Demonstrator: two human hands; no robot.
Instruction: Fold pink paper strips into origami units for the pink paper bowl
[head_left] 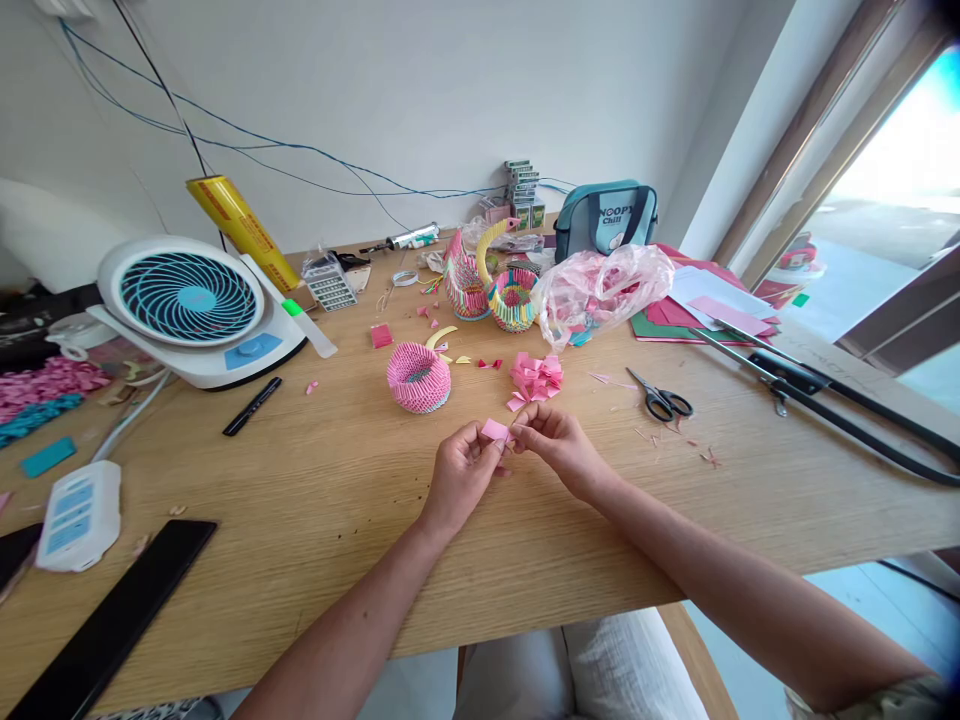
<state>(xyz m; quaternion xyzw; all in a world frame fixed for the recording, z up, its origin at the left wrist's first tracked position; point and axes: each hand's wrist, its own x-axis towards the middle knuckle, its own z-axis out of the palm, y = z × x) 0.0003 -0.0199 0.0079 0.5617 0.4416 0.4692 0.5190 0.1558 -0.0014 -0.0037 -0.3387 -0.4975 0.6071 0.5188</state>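
Observation:
Between my hands, just above the table's front half, is a small pink slip of paper [495, 430]. My left hand [463, 470] pinches it between thumb and fingers. My right hand [559, 445] has its thumb and fingertips closed at the slip's right edge. Beyond my hands lies a heap of pink paper slips [535, 378]. To its left stands a round pink basket-like body [418, 378] built of folded paper pieces, with a curved yellow paper piece [441, 337] behind it. Farther back are a multicoloured paper swan [513, 300] and a pink one [466, 278].
Scissors [660, 395] lie to the right near paper scraps. A paper cutter [795, 380] and coloured sheets [712, 295] sit at far right. A pink-filled plastic bag [600, 290] is behind. At left are a fan [191, 300], a black pen [253, 406] and a power strip [81, 515].

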